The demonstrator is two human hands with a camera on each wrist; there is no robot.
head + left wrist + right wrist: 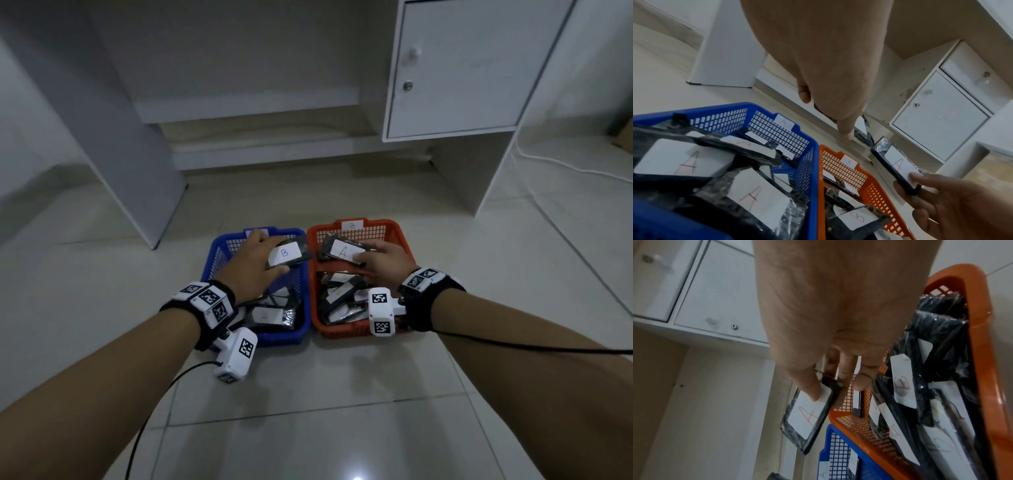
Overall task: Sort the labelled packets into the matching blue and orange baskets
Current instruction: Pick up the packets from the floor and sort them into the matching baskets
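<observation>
A blue basket (pixel 219 260) and an orange basket (pixel 397 236) stand side by side on the floor, both filled with black wrapped packets bearing white labels. Over the blue basket, my left hand (pixel 270 253) grips a packet labelled B (pixel 289 255). Above the orange basket, my right hand (pixel 368 257) pinches a packet labelled A (pixel 342 253) by its near end. In the left wrist view the blue basket (pixel 777 128) carries an A tag and holds A packets (pixel 684 159). The right wrist view shows B packets (pixel 902 382) in the orange basket (pixel 982 353), and my thumb on the A packet (pixel 807 415).
A white cabinet (pixel 455 68) with a knob and lock hangs behind the baskets at the right. A white desk panel (pixel 113 137) reaches the floor at the left. A white cable (pixel 565 168) runs over the tiles at the right. Pale tiled floor (pixel 325 394) lies in front.
</observation>
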